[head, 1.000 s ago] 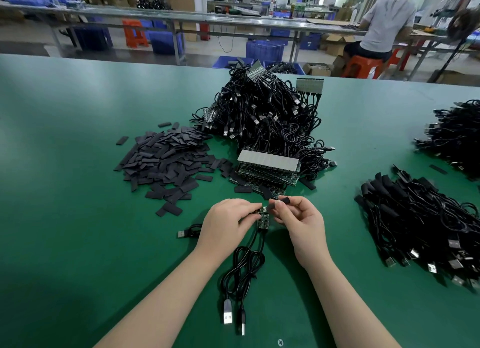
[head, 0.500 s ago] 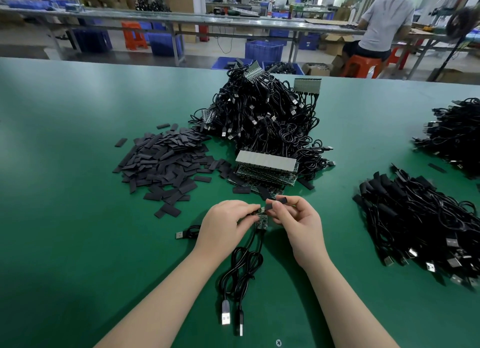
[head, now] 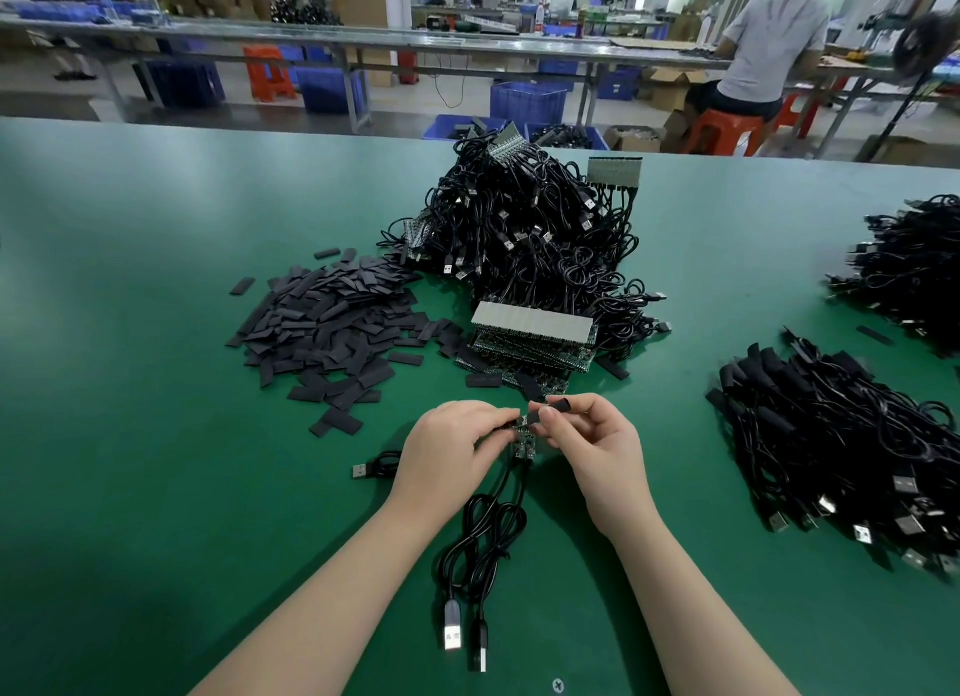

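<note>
My left hand (head: 449, 448) pinches small green circuit boards (head: 523, 438) just above the green table (head: 156, 487). Two black USB cables (head: 485, 539) hang from the boards toward me, their plugs (head: 464, 638) lying on the table. My right hand (head: 592, 443) pinches a short black sleeve (head: 558, 407) at the top of the boards, fingers curled around it. How far the sleeve sits over a board is hidden by my fingers.
A pile of flat black sleeves (head: 332, 321) lies at left, a heap of cabled boards (head: 524, 227) behind, a stack of board strips (head: 530, 339) just ahead. Sleeved cables (head: 841, 446) pile at right. A loose USB plug (head: 371, 467) lies beside my left hand. A person sits at a far bench.
Both hands stay in nearly the same place over the boards. The right fingers have shifted slightly with the black sleeve at the boards' top.
</note>
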Demonstrator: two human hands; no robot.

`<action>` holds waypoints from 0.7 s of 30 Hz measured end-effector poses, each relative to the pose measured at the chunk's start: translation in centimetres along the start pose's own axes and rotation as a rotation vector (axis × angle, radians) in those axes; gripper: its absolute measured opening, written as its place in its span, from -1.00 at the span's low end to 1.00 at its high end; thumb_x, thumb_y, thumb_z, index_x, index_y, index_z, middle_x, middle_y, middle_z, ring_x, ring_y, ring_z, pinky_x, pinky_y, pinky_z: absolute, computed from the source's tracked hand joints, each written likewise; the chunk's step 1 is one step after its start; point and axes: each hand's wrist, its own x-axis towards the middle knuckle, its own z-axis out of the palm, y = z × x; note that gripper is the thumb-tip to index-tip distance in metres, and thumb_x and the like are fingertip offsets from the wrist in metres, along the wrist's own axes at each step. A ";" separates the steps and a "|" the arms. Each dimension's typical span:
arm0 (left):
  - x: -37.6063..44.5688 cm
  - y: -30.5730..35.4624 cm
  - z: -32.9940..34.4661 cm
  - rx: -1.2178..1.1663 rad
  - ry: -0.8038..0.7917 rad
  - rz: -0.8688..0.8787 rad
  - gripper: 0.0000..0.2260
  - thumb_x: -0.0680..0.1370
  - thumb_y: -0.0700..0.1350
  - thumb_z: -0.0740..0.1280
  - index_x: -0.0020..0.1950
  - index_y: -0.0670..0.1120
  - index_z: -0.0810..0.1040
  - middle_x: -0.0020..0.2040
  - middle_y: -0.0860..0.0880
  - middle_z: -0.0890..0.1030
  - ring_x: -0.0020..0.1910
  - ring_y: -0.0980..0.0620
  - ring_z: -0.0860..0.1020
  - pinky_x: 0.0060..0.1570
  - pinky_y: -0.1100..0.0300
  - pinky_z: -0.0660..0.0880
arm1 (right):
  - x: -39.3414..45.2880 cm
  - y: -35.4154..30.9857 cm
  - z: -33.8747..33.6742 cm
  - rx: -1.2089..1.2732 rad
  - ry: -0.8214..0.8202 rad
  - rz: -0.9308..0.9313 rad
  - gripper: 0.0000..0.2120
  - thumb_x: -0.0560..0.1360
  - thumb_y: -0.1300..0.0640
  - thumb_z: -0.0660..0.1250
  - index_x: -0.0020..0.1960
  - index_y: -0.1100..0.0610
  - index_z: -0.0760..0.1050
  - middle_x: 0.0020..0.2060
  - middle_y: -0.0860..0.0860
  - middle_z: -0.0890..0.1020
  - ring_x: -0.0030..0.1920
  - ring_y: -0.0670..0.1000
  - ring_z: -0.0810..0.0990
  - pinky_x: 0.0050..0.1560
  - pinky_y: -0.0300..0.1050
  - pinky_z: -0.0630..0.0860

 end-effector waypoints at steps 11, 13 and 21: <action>0.1 0.0 0.0 -0.001 0.008 -0.005 -0.79 0.54 -0.07 0.41 0.16 0.03 0.67 0.02 0.11 0.68 0.03 0.13 0.58 0.07 0.27 0.44 | -0.2 -0.2 0.1 -0.035 -0.005 -0.010 -0.94 0.52 0.26 0.42 -0.02 0.17 0.58 -0.15 0.07 0.75 -0.18 -0.04 0.71 -0.15 -0.29 0.57; 0.0 -0.1 0.0 -0.001 0.010 -0.003 -0.79 0.54 -0.07 0.41 0.17 0.05 0.66 0.01 0.12 0.68 0.03 0.13 0.57 0.07 0.24 0.46 | -0.2 0.0 0.2 -0.065 -0.006 -0.010 -0.92 0.50 0.28 0.44 -0.04 0.14 0.60 -0.16 0.08 0.74 -0.16 -0.01 0.71 -0.11 -0.27 0.59; -0.1 -0.2 0.1 0.027 0.066 0.055 -0.77 0.49 -0.08 0.46 0.14 -0.01 0.68 -0.01 0.08 0.70 -0.02 0.09 0.62 0.03 0.17 0.51 | -0.1 0.0 0.2 -0.116 -0.024 -0.013 -0.90 0.49 0.27 0.46 -0.07 0.10 0.61 -0.21 0.02 0.74 -0.19 -0.08 0.69 -0.14 -0.30 0.57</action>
